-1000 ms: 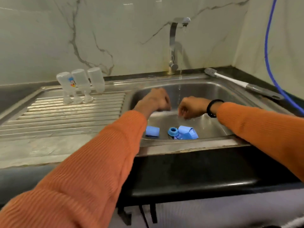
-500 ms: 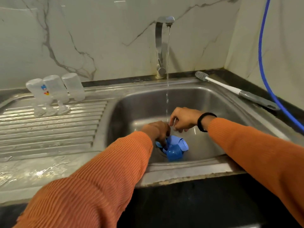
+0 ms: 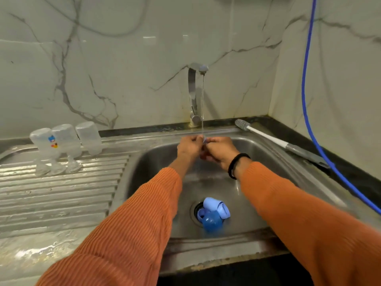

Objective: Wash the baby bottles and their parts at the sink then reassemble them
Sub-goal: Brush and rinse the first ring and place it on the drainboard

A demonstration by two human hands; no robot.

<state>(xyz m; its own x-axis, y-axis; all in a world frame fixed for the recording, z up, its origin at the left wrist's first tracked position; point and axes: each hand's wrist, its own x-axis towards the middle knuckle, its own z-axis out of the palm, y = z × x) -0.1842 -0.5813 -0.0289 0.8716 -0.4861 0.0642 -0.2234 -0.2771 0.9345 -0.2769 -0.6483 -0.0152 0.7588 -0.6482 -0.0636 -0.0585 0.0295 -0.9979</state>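
My left hand point(image 3: 188, 148) and my right hand point(image 3: 219, 150) meet under the thin water stream from the tap point(image 3: 194, 93), over the steel sink point(image 3: 272, 162). Together they pinch a small, pale, partly hidden bottle part point(image 3: 204, 140); what kind it is I cannot tell. Several blue caps and rings point(image 3: 213, 213) lie piled on the drain at the sink's bottom. Three clear baby bottles point(image 3: 66, 145) stand upside down on the ribbed draining board at the left.
A white-handled bottle brush point(image 3: 274, 139) lies on the sink's right rim. A blue hose point(image 3: 307, 100) hangs down the right wall. The draining board point(image 3: 61, 188) is wet. Dark counter runs along the front edge.
Both hands rose from the blue parts at the drain up into the water stream, coming together on a small part. The view tilted up.
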